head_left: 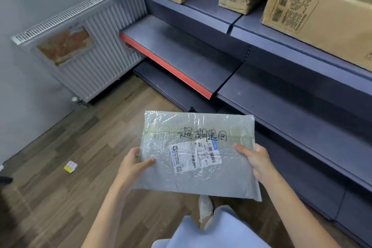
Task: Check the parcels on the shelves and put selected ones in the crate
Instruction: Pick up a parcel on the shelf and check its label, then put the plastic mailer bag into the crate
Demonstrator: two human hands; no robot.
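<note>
I hold a grey bubble-wrap parcel (198, 155) flat in front of me with both hands, above the wooden floor (60, 177) and just in front of the lower shelves. My left hand (133, 164) pinches its left edge, thumb lying on top and the other fingers hidden underneath. My right hand (255, 160) pinches the right edge the same way, thumb on the top face. The parcel faces up, so its white shipping label (194, 156) shows near the middle, with dark handwritten characters above it; the print on the label is too small for me to read.

To my right runs the grey shelving (281, 119). On the top shelf stand several cardboard boxes (322, 14), the nearest with printing on its side. One lower shelf on the left has a red front edge (167, 64). Beyond it, against the wall, stands a white radiator (84, 50). A small yellow and white scrap (70, 166), perhaps a sticker, lies on the floor to my left.
</note>
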